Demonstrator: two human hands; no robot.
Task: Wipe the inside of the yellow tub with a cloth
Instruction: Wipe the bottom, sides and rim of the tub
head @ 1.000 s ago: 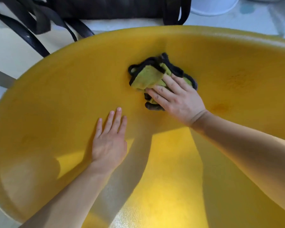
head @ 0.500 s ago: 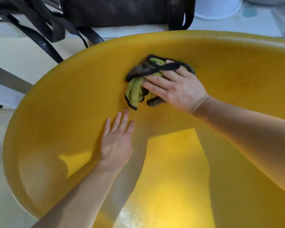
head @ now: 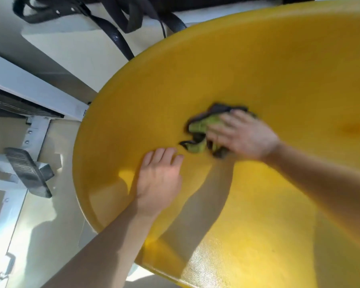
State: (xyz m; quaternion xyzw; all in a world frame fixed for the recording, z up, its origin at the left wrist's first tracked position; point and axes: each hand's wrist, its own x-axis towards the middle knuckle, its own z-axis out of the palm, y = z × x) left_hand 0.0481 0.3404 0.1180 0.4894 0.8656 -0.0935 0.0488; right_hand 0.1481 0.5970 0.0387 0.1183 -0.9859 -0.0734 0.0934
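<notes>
The large yellow tub [head: 258, 65] fills most of the head view, seen from above into its inside. A crumpled green cloth [head: 200, 129] with dark edging lies against the tub's inner wall. My right hand [head: 241, 135] presses on the cloth, fingers spread over it and blurred by motion. My left hand [head: 160, 177] rests flat on the inner wall just left of and below the cloth, fingers together and holding nothing.
Black straps [head: 112, 23] of a dark bag hang beyond the tub's far rim. On the left stands a white metal frame [head: 33, 94] with a grey ribbed pedal [head: 27, 171]. Pale floor [head: 40, 225] shows at lower left.
My right hand has dragged the cloth down the inner wall, closer to my left hand. The view has shifted so the tub sits further right and more floor shows.
</notes>
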